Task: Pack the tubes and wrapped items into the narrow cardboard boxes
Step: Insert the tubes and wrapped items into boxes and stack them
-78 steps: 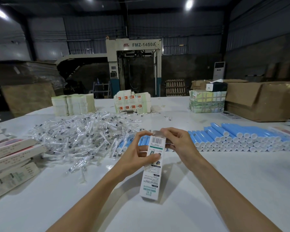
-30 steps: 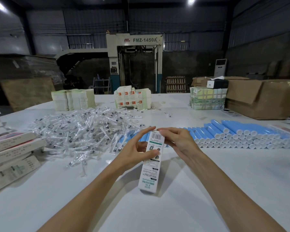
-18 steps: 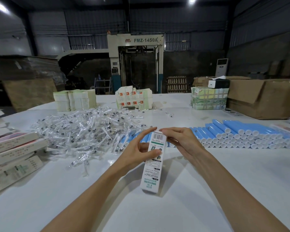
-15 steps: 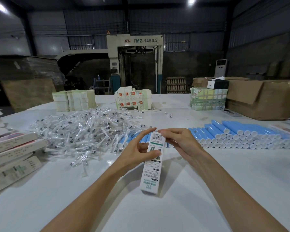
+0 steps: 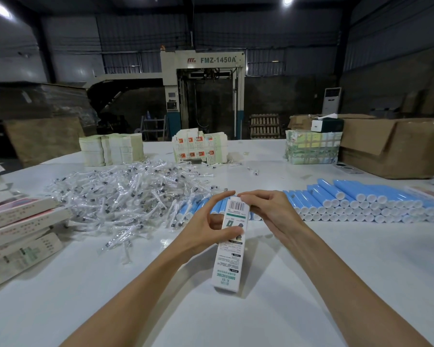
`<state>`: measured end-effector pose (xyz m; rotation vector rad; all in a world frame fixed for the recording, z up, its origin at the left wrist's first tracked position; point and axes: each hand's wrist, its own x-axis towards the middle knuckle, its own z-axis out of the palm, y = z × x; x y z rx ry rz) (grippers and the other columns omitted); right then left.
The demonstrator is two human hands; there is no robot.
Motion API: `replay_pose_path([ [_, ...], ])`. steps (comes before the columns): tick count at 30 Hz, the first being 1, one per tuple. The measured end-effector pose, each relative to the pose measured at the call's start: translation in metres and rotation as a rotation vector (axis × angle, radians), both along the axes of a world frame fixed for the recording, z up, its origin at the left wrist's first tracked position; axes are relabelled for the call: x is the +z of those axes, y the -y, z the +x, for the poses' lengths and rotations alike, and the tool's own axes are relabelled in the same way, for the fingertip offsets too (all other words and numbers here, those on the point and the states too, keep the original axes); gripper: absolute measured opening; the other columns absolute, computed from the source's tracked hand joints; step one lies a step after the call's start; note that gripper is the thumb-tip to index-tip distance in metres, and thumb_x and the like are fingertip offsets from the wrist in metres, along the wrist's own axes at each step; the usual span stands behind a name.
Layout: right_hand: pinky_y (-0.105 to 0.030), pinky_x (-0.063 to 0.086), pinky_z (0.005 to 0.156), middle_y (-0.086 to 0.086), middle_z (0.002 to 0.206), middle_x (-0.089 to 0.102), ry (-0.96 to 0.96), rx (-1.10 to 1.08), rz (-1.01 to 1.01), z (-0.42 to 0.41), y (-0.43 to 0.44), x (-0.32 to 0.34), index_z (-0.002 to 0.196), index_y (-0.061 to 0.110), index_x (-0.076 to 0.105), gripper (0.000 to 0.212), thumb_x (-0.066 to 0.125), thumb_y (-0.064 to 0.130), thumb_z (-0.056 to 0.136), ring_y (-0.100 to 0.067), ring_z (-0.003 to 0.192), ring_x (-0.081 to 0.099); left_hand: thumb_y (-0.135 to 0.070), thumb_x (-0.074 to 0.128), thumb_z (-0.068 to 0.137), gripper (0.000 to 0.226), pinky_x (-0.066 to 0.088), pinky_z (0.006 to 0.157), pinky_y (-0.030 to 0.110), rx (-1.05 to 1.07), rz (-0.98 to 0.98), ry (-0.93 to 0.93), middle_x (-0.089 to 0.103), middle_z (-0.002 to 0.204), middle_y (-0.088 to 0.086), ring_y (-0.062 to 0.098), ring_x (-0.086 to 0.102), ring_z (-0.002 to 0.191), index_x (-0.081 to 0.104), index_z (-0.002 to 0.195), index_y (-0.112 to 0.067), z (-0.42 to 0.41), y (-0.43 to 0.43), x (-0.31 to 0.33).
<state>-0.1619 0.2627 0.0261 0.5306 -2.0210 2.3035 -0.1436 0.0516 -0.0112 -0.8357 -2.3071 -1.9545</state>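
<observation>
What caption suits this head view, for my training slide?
Left hand grips a narrow box standing on the table, right hand at its top end, wrapped items and blue tubes behind.

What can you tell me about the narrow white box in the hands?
The narrow white box looks like printed cardboard, with a barcode near the top, a green band below it and green lettering near the bottom. It stands tilted over the white table; contact is unclear. The left hand grips its upper part, thumb across the front. The right hand touches the top.
</observation>
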Motion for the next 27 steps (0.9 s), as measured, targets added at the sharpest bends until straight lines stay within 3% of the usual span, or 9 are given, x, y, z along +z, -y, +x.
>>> replay_pose_path([
  [6,-0.041,0.062,0.093,-0.019,0.1,0.079,-0.016,0.027,0.013,0.0016,0.005,-0.0004,0.095,0.009,0.084,0.01,0.075,0.014,0.094,-0.029,0.098,0.076,-0.032,0.09,0.085,0.083,0.064,0.08,0.035,0.012,-0.024,-0.002,0.082,0.112,0.009,0.029,0.08,0.099,0.043,0.149,-0.054,-0.0009,-0.0007,0.0005],
  [11,-0.032,0.061,0.083,-0.02,0.104,0.078,-0.014,0.104,0.031,0.0034,-0.0007,0.0029,0.101,0.007,0.083,0.014,0.071,0.015,0.097,-0.027,0.101,0.075,-0.035,0.091,0.086,0.08,0.065,0.081,0.038,0.002,0.016,0.01,0.082,0.113,0.011,0.032,0.08,0.102,0.044,0.149,-0.05,-0.0018,-0.0018,-0.0005],
  [15,-0.033,0.061,0.082,-0.021,0.106,0.077,0.038,0.127,0.016,0.0008,-0.0016,0.0018,0.101,0.005,0.082,0.015,0.069,0.01,0.096,-0.03,0.106,0.075,-0.041,0.093,0.084,0.082,0.066,0.082,0.043,0.024,0.01,0.014,0.081,0.113,0.011,0.033,0.08,0.103,0.045,0.149,-0.051,-0.0026,-0.0005,-0.0014],
  [18,-0.032,0.061,0.083,-0.019,0.106,0.078,0.018,0.138,0.021,0.0011,-0.0008,0.0005,0.101,0.006,0.083,0.016,0.072,0.016,0.097,-0.028,0.105,0.075,-0.046,0.093,0.083,0.083,0.067,0.078,0.042,0.054,0.001,0.011,0.081,0.113,0.01,0.031,0.081,0.101,0.046,0.15,-0.051,-0.0015,-0.0003,-0.0024],
  [27,-0.033,0.064,0.079,-0.012,0.091,0.08,-0.125,-0.022,0.161,-0.0015,-0.0007,-0.0033,0.092,0.016,0.084,0.004,0.08,0.017,0.092,-0.026,0.088,0.078,-0.037,0.088,0.09,0.07,0.066,0.084,0.045,0.004,0.019,0.033,0.082,0.108,0.016,0.036,0.08,0.099,0.049,0.147,-0.045,0.0042,-0.0026,-0.0004],
])
